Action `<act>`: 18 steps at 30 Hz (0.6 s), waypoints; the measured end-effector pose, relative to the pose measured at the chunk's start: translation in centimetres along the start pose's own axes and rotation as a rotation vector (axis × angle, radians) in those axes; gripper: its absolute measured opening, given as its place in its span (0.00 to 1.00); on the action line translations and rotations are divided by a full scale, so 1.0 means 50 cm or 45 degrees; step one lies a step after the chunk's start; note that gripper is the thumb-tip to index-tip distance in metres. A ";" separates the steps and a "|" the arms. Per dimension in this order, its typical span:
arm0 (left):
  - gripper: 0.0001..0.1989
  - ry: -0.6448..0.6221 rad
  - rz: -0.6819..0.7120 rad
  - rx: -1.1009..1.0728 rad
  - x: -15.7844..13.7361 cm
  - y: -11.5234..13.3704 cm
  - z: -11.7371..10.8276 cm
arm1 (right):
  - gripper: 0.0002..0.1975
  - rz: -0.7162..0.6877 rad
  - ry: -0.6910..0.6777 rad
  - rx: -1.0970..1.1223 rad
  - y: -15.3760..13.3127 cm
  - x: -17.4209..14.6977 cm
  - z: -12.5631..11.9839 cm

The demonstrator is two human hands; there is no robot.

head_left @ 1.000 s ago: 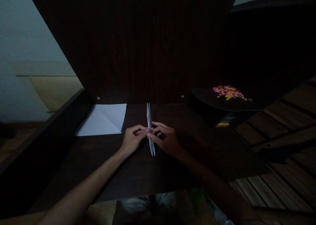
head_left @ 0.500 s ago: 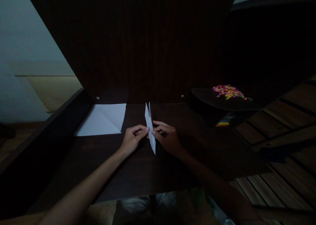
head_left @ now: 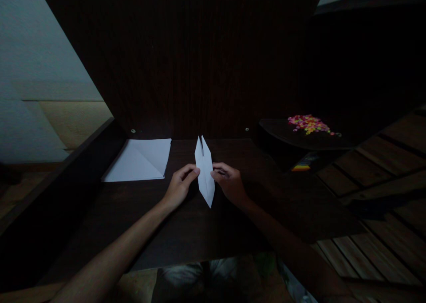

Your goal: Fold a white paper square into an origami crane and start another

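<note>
A folded white paper [head_left: 205, 173] is held upright-pointing between my hands, over the dark desk top [head_left: 166, 241]. It is long and narrow, with two points parted by a slit at the far end and a single point at the near end. My left hand [head_left: 181, 183] pinches its left edge, thumb on top and fingers partly hidden behind. On the opposite edge, my right hand [head_left: 229, 183] grips with the thumb in front, its fingers curled behind the paper.
A stack of white paper sheets [head_left: 140, 161], the top one creased diagonally, lies at the desk's left. To the right, a pile of small colourful pieces [head_left: 309, 124] rests on a rounded shelf [head_left: 276, 127]. A dark back panel [head_left: 199, 63] rises behind, and a side board [head_left: 66, 174] borders the left.
The folded paper, seen nearly edge-on before, now shows its broad face. My hands have moved slightly apart, each from the middle of the paper to its own side edge.
</note>
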State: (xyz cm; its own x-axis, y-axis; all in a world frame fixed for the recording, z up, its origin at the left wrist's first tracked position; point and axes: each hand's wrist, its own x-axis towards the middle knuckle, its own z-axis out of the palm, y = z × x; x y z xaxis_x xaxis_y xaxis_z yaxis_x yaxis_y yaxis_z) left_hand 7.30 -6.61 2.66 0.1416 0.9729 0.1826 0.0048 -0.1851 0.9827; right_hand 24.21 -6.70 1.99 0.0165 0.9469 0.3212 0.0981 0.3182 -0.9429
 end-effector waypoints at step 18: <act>0.12 0.009 0.196 0.079 -0.002 0.015 -0.009 | 0.06 -0.206 -0.055 -0.001 -0.005 -0.002 -0.012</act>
State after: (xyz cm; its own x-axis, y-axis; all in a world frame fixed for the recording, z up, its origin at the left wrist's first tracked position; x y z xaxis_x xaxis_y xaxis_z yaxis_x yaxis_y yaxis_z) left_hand 6.84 -6.80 3.37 0.1385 0.9333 0.3312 0.0450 -0.3400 0.9393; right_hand 24.76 -6.89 2.27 -0.0421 0.8845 0.4646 0.0969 0.4664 -0.8792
